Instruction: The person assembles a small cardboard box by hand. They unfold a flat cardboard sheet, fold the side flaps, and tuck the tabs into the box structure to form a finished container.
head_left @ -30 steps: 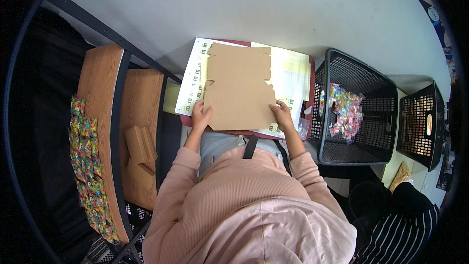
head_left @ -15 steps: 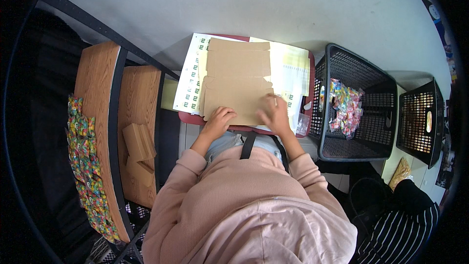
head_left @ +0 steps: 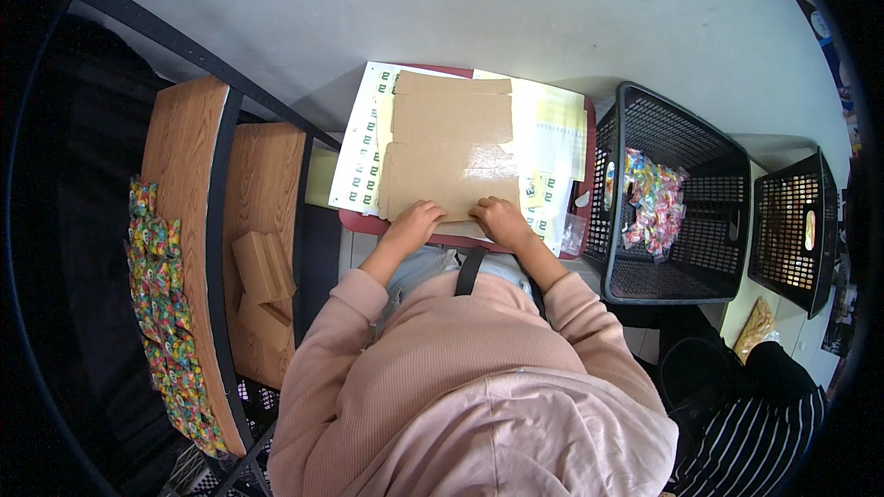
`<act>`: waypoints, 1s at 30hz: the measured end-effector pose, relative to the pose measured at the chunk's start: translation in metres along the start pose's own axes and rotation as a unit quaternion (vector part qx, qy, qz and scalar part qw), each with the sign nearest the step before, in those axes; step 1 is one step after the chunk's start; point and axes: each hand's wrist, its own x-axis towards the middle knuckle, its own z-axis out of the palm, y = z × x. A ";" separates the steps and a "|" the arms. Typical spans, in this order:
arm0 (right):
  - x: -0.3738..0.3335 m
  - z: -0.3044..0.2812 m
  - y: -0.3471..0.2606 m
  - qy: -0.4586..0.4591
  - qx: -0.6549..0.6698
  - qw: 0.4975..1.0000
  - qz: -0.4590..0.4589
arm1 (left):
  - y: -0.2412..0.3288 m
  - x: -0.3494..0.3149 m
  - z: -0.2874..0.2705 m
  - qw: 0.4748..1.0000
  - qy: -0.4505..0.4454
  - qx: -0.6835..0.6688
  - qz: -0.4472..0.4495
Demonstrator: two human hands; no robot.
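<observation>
A flat brown cardboard box blank with creases and side flaps lies over printed white and yellow sheets on a small dark red table. Its near edge is in both my hands. My left hand has its fingers curled on the near left part of that edge. Beside it, a short gap away, my right hand grips the edge farther right. Along the near edge the flap between my hands looks slightly bent. My thumbs are mostly hidden.
To the right stands a black mesh crate holding colourful wrapped sweets, with a smaller black basket beyond. Wooden shelves at left bear a row of candy packets and small folded brown boxes. A pale wall rises behind the table.
My right hand has moved left and closed on the near edge of the cardboard. My left hand stays nearly where it was. The near edge now bends slightly.
</observation>
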 end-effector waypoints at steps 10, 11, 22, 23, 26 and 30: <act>0.031 0.008 0.029 -0.162 0.040 0.983 0.077 | -0.021 0.026 0.000 0.995 -0.086 0.053 -0.004; 0.032 0.006 0.030 -0.165 0.049 0.982 0.078 | -0.021 0.024 0.003 0.995 -0.078 0.066 0.006; 0.037 -0.016 0.023 -0.098 0.017 0.994 0.044 | -0.038 0.044 -0.004 0.978 -0.179 0.080 -0.064; 0.033 -0.028 0.014 -0.094 -0.003 0.995 0.036 | -0.031 0.046 -0.007 0.975 -0.187 0.096 -0.076; 0.019 -0.001 0.024 0.016 -0.182 0.975 -0.129 | -0.025 0.045 -0.007 0.968 -0.163 0.183 -0.049; 0.008 0.010 0.017 -0.045 -0.182 0.975 -0.121 | -0.029 0.034 0.010 0.956 -0.122 0.265 -0.008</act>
